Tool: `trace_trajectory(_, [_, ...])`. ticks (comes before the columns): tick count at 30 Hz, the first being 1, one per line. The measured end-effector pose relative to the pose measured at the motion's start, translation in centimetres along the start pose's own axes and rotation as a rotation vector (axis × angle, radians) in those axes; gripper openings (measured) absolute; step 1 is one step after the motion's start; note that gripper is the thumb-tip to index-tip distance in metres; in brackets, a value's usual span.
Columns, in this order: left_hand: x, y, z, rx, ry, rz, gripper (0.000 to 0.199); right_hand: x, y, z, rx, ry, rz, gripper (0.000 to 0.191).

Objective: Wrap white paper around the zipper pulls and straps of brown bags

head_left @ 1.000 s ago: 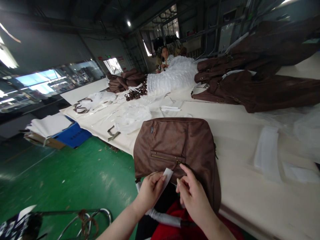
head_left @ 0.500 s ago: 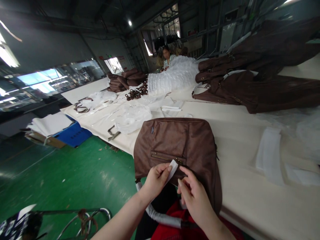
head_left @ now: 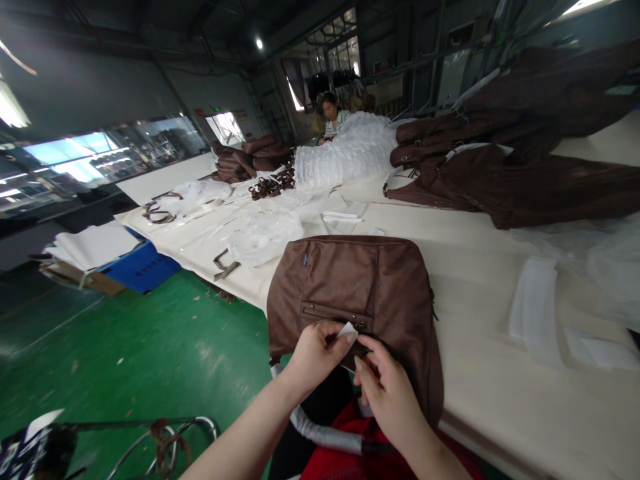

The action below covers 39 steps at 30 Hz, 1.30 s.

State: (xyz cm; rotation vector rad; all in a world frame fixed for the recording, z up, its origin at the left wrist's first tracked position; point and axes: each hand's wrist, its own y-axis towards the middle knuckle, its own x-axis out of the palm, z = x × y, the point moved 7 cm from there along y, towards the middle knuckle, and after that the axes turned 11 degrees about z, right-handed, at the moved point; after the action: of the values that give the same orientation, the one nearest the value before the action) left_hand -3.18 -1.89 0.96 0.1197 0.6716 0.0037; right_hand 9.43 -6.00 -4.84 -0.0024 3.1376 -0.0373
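A brown handbag (head_left: 345, 280) with a zipped front pocket lies at the near edge of the table, partly over my lap. Between the thumb and fingers of my left hand (head_left: 320, 350) is a small white strip (head_left: 349, 329), pinched above the pocket zip (head_left: 330, 315). My right hand (head_left: 383, 380) is beside it, thumb and index finger apart, the index fingertip at or very near the strip's right end. Below my hands hangs the bag's handle (head_left: 325, 433), wrapped in white material.
White strips (head_left: 535, 310) lie on the table to the right. Brown bags (head_left: 500, 180) are piled at the back right, beside a stack of clear plastic wrapping (head_left: 345, 153). A person (head_left: 333, 120) sits behind it. A blue box (head_left: 143, 267) stands on the green floor at left.
My left hand has moved slightly to the right, and less of the white strip shows beyond its fingers. The right hand has hardly moved; the bag lies as before.
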Motion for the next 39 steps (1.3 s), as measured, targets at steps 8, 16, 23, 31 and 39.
trace_trajectory(8, [0.1,0.9,0.5,0.020,0.028,0.101,0.031,0.0,0.2,1.0,-0.004,-0.028,0.046,0.050])
trace_trajectory(16, [-0.2,1.0,0.0,0.097,0.019,-0.190,0.041,-0.5,0.4,0.4,-0.014,-0.009,0.093,0.050])
trace_trajectory(23, [-0.9,0.4,0.1,0.213,0.157,-0.220,0.036,-0.1,0.4,-0.2,-0.047,-0.063,0.071,0.047])
trace_trajectory(31, [-0.5,0.5,1.5,0.241,0.186,-0.184,0.032,-0.2,0.4,-0.7,-0.060,-0.062,0.062,0.049])
trace_trajectory(39, [-0.3,0.9,1.5,0.182,0.155,-0.137,0.033,-0.1,0.5,-1.2,-0.071,-0.050,0.038,0.050])
